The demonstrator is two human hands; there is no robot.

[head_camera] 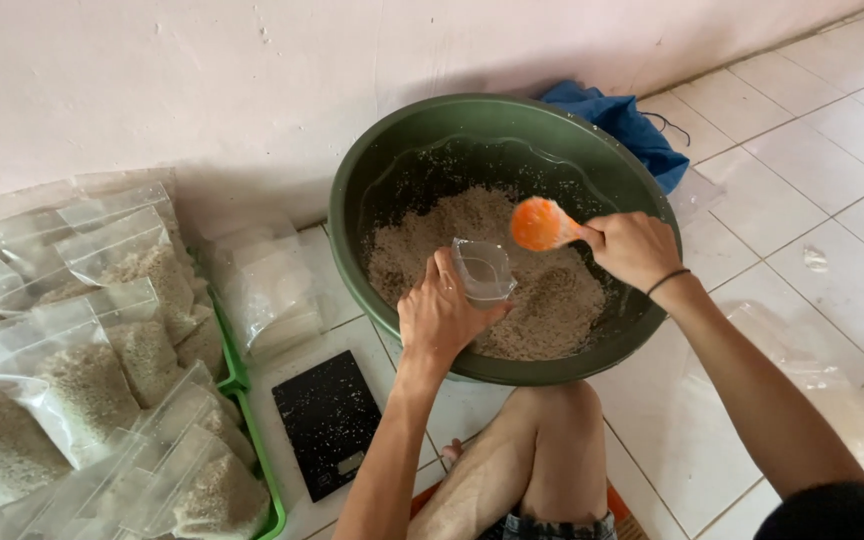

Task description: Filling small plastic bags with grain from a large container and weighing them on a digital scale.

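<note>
A big dark green basin stands on the tiled floor, part filled with pale rice. My left hand holds a clear plastic bag open over the rice, at the basin's near side. My right hand grips an orange scoop, which hovers just above and to the right of the bag's mouth.
A black digital scale lies on the floor left of my knee. Several filled clear rice bags are piled in a green tray at left. Empty bags lie by the wall. A blue cloth sits behind the basin.
</note>
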